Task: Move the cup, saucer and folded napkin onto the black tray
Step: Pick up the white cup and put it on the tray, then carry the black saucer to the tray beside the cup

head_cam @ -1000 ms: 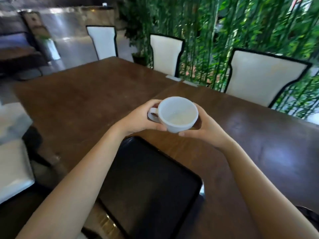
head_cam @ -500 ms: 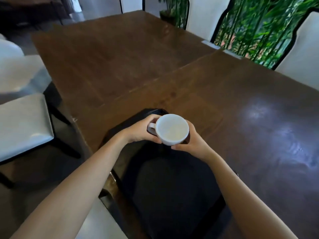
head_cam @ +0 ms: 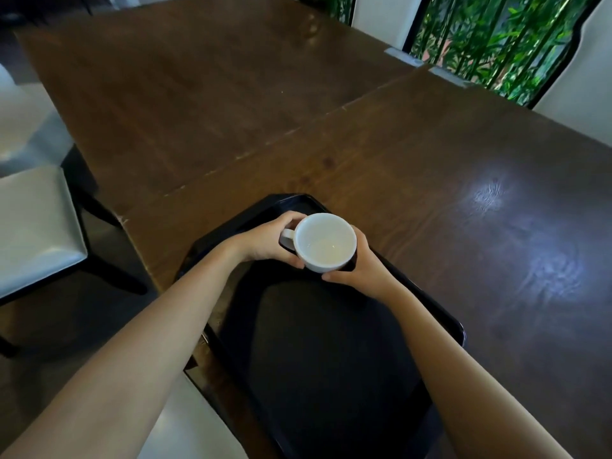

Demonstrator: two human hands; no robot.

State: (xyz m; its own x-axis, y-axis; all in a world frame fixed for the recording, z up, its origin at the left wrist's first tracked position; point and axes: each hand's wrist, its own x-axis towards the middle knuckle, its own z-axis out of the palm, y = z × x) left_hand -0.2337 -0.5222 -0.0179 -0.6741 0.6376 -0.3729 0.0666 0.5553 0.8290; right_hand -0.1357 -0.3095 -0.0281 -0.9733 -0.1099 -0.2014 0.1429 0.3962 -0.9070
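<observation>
One of three items nears the tray

One round white ceramic cup is held between both hands over the far end of the flat black rectangular tray, which lies at the near edge of the dark brown wooden surface. The left hand wraps the handle side, its fingers clamped on the cup; the right hand cups the opposite wall, fingers closed on it too. Whether the cup's base touches the tray cannot be told. The cup looks empty apart from a pale residue. No saucer or folded napkin is visible anywhere, and the tray holds nothing else. Judging from this, the cup is nearly placed, while the saucer and napkin remain to be moved.
</observation>
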